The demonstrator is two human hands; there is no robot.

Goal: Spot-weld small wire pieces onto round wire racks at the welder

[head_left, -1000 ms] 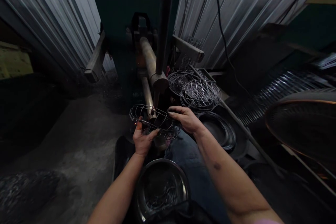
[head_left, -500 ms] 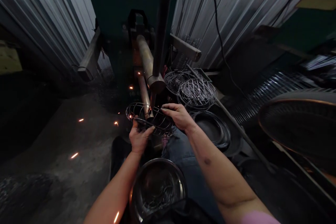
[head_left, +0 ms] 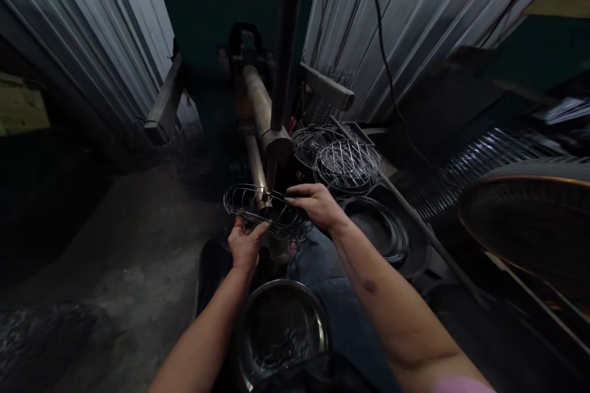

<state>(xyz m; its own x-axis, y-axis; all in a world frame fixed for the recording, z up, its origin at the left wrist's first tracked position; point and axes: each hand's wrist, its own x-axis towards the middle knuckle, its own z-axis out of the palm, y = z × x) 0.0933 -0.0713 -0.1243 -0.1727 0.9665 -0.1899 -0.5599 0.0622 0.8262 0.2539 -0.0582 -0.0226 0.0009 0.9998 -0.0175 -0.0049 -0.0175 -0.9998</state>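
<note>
Head view: gripping oval grey-wire basket [head_left: 252,216], shaped, seemingly unfinished, in left hand [head_left: 244,247]; pinching far metal wire [head_left: 279,195] in right hand [head_left: 318,206].

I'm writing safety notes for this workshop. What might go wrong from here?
The left hand and right hand hold the wire basket close to the metal rod, so skin might get pinched there. The basket's thin wires could scratch uncovered skin. The metal bowl sits beside the leg, so a shift might tip out its small pieces.
</note>
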